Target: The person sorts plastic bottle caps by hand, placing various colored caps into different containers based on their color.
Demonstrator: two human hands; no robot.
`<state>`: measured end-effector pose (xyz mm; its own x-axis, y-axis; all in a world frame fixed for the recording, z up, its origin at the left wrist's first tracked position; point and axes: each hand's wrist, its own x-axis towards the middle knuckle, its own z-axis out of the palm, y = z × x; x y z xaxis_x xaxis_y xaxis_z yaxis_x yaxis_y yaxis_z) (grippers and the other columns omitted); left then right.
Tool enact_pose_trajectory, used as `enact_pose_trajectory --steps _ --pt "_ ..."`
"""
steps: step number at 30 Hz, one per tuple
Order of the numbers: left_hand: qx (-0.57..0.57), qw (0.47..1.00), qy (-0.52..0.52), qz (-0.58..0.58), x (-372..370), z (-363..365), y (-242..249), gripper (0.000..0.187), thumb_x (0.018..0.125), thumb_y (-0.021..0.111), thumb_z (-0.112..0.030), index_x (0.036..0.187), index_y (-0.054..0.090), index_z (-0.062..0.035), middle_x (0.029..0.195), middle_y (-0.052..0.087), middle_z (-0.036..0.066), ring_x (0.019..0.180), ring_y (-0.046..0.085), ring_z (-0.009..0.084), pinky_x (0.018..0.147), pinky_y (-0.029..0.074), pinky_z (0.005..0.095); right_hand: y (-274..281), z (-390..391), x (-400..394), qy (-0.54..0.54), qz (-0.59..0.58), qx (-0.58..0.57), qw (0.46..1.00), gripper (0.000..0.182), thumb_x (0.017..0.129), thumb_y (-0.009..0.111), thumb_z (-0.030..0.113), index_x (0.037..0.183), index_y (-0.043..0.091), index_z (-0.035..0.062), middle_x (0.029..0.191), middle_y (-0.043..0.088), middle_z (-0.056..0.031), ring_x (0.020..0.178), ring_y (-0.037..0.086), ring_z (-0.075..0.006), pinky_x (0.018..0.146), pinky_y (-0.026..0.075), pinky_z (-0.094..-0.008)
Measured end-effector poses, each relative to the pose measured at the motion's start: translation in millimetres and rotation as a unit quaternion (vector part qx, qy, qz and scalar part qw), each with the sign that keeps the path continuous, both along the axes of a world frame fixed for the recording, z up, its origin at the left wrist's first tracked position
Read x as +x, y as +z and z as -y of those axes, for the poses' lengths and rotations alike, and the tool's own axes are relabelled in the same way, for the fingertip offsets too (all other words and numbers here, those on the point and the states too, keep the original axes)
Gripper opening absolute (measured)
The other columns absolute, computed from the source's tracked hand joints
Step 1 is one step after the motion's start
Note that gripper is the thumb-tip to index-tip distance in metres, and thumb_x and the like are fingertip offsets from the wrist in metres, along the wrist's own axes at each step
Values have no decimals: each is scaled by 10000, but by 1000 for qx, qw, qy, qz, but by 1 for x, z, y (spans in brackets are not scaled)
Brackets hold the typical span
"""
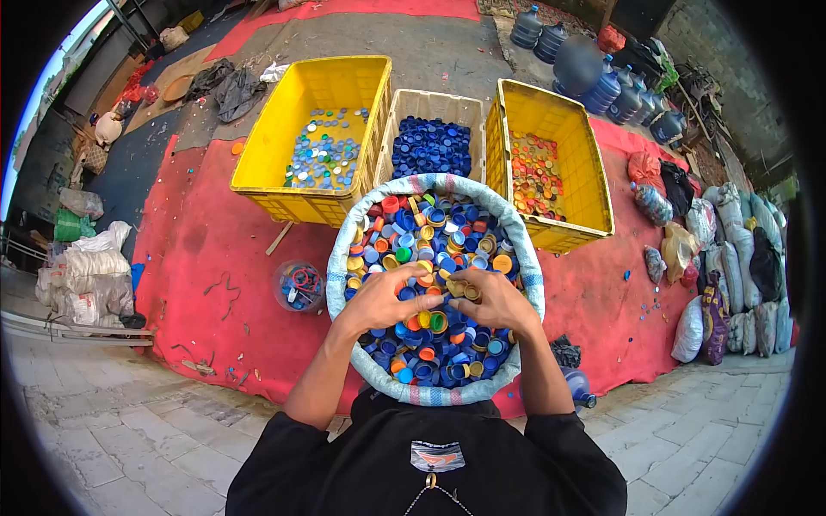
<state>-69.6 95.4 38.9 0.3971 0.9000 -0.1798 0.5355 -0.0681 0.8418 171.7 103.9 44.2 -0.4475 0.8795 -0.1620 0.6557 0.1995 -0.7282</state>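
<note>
A round sack (342, 258) with a rolled pale-blue rim stands in front of me, full of mixed plastic bottle caps (465, 344) in blue, orange, yellow, green and white. My left hand (389, 299) is over the middle of the pile, thumb and fingers apart, with yellow caps close to its fingertips. Facing it, my right hand (495, 301) has its fingers curled around several yellow-gold caps (465, 291). The two hands' fingertips are near each other, just above the pile.
Beyond the sack stand a yellow crate (249, 168) with pale caps, a whitish crate (439, 105) of dark-blue caps and a yellow crate (594, 198) of orange-red caps. A clear tub (298, 286) sits left. Stuffed sacks (688, 331) line the right; large water bottles (602, 90) stand behind.
</note>
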Motion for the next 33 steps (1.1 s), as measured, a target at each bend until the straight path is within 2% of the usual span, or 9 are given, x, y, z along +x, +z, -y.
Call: enact_pose_trajectory --steps 3,4,7,9,14,18,25,28,33 --pt "-5 960 276 -53 1 -52 -32 641 864 636 -525 1121 651 61 1005 698 205 948 682 230 822 513 339 -12 -43 1 -101 -57 4 993 374 845 646 208 1130 633 -35 1050 684 -210 992 662 -317 894 499 -390" --pt "-54 958 281 -7 -3 -74 -56 817 833 574 -650 1136 591 109 1056 653 295 1030 638 380 880 483 435 -27 -65 -2 -134 -44 -14 990 381 868 627 242 1123 635 -40 1033 687 -213 978 666 -305 864 506 -384" --pt "-137 913 381 -51 0 -117 -140 898 850 505 -684 1164 542 156 1130 617 313 1087 599 405 945 441 452 -86 -123 -20 -195 55 -3 979 558 884 568 447 1170 580 -31 1164 592 -312 1096 578 -437 946 450 -476" --pt "-64 887 435 -142 20 -113 -138 984 858 434 -718 1216 465 199 1220 560 330 1174 523 429 1021 366 480 -100 -133 -41 -238 116 57 963 591 880 560 492 1201 551 -4 1230 534 -271 1145 532 -441 948 419 -551" --pt "-108 895 397 -172 22 -109 -120 890 870 391 -724 1358 409 20 1286 521 311 1224 443 487 1038 307 559 -102 -132 -71 -253 143 67 955 648 855 553 576 1283 501 92 1313 464 -213 1217 452 -445 896 392 -676" --pt "-143 914 314 -215 7 -110 -115 925 874 339 -733 1352 352 59 1254 525 365 1227 452 511 1031 334 560 -105 -140 -76 -183 171 39 967 716 830 561 604 1328 457 100 1336 492 -223 1196 482 -483 904 392 -682" --pt "-152 943 252 -155 -4 -123 -129 1011 856 367 -740 1376 260 120 1228 495 431 1202 494 506 1028 386 497 -119 -159 -55 -47 71 -27 996 688 871 530 567 1288 531 21 1297 547 -251 1168 542 -431 1009 423 -450" --pt "-154 943 271 -120 -8 -119 -129 1044 822 443 -747 1403 248 99 1262 484 413 1204 499 492 1025 394 483 -100 -162 -44 -39 -5 -112 993 733 876 524 592 1366 504 47 1377 503 -215 1286 475 -330 1077 350 -371" --pt "-129 944 304 -16 -14 -115 -133 1066 728 669 -666 1445 277 18 1337 500 291 1249 493 412 1040 385 441 -109 -162 -52 -80 -83 -257 959 747 862 526 626 1346 543 57 1414 487 -170 1292 468 -288 1085 327 -378"
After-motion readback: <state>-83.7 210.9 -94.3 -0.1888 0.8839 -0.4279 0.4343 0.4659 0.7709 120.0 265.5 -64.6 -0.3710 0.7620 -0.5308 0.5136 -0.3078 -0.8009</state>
